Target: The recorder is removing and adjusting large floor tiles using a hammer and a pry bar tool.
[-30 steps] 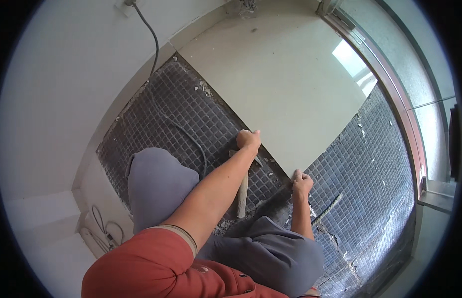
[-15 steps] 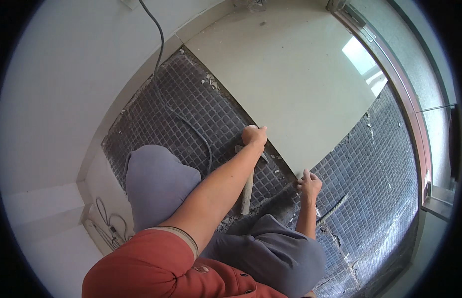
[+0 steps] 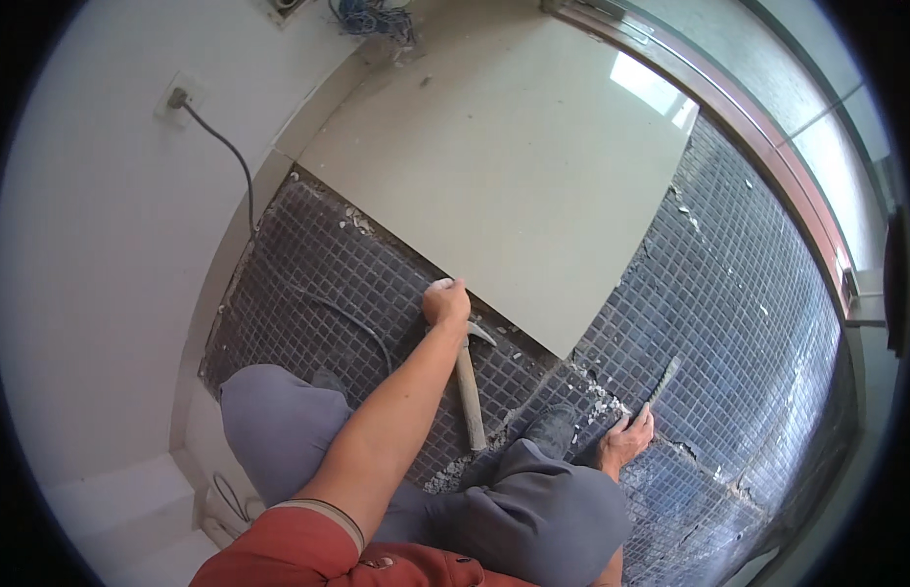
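My left hand [image 3: 447,301] grips the near edge of a large cream floor tile [image 3: 514,186], thumb on top and fingers curled at its underside. A hammer [image 3: 470,396] with a wooden handle and a pointed, curved head lies on the dark gridded floor just below that hand. To the right, my right hand [image 3: 626,440] is closed around the lower end of a slim grey chisel-like bar [image 3: 663,382], which points away from me. The bar's lower end is hidden in the fingers. The tile's near corner lies ahead of my right hand.
Broken mortar bits [image 3: 597,396] are strewn near my shoe [image 3: 551,428]. A grey cable [image 3: 225,147] runs from a wall socket [image 3: 178,98] down across the floor. Blue wires [image 3: 372,18] bunch at the far wall. A reddish door sill [image 3: 768,152] borders the right.
My right hand has left the tile's near corner, moved down and right, and taken hold of the bar on the floor. My left hand stays on the tile edge. The view has shifted.
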`<state>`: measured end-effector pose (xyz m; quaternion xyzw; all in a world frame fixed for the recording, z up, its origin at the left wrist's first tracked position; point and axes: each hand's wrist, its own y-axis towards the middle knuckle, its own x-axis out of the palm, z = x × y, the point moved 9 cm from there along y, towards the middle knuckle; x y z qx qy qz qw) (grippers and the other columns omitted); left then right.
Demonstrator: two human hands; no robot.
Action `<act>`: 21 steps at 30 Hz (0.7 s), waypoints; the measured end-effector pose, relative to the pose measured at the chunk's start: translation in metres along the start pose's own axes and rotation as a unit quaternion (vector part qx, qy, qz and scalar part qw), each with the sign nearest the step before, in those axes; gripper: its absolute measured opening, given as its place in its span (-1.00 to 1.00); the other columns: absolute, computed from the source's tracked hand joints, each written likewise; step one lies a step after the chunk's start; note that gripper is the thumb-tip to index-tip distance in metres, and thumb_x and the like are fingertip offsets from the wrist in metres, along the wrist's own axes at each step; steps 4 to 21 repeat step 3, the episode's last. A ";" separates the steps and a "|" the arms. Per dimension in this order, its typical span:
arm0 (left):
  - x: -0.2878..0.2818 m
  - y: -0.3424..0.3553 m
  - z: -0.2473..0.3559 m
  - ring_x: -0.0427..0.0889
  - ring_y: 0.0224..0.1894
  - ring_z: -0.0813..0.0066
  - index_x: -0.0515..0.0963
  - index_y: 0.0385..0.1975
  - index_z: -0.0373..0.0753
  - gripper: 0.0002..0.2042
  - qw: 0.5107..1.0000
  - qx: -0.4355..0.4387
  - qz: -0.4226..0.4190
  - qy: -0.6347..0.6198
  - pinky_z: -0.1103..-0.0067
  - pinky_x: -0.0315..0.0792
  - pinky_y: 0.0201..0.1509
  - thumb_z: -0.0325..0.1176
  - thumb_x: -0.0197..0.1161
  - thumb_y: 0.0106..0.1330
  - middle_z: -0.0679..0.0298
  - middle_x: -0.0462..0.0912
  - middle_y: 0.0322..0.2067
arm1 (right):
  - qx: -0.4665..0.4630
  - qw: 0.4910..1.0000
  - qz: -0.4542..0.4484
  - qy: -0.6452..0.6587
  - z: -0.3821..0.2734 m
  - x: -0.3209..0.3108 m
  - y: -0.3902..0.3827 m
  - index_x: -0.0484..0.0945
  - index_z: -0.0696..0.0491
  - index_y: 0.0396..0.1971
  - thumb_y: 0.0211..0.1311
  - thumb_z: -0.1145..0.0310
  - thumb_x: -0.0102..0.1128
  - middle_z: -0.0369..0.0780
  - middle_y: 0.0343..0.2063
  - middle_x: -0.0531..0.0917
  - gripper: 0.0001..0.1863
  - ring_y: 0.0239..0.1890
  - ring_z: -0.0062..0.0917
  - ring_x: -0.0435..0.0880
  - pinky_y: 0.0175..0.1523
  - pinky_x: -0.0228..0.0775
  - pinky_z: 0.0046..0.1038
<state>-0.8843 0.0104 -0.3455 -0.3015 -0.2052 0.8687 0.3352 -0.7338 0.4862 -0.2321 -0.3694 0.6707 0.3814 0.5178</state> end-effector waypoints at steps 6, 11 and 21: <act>0.004 0.000 0.009 0.60 -0.51 0.47 0.53 -0.29 -0.45 -0.80 0.999 0.024 0.007 0.029 0.61 0.42 -0.58 -0.45 0.23 0.16 0.17 0.60 -0.49 | 0.099 0.991 -0.034 0.086 0.015 0.000 0.005 0.27 0.18 0.17 0.09 0.42 0.10 0.04 -0.05 0.45 -0.42 0.01 -0.09 0.38 0.14 0.16 -0.20; 0.004 0.000 0.009 0.60 -0.51 0.47 0.53 -0.29 -0.45 -0.80 0.999 0.024 0.007 0.029 0.61 0.42 -0.58 -0.45 0.23 0.16 0.17 0.60 -0.49 | 0.099 0.991 -0.034 0.086 0.015 0.000 0.005 0.27 0.18 0.17 0.09 0.42 0.10 0.04 -0.05 0.45 -0.42 0.01 -0.09 0.38 0.14 0.16 -0.20; 0.004 0.000 0.009 0.60 -0.51 0.47 0.53 -0.29 -0.45 -0.80 0.999 0.024 0.007 0.029 0.61 0.42 -0.58 -0.45 0.23 0.16 0.17 0.60 -0.49 | 0.099 0.991 -0.034 0.086 0.015 0.000 0.005 0.27 0.18 0.17 0.09 0.42 0.10 0.04 -0.05 0.45 -0.42 0.01 -0.09 0.38 0.14 0.16 -0.20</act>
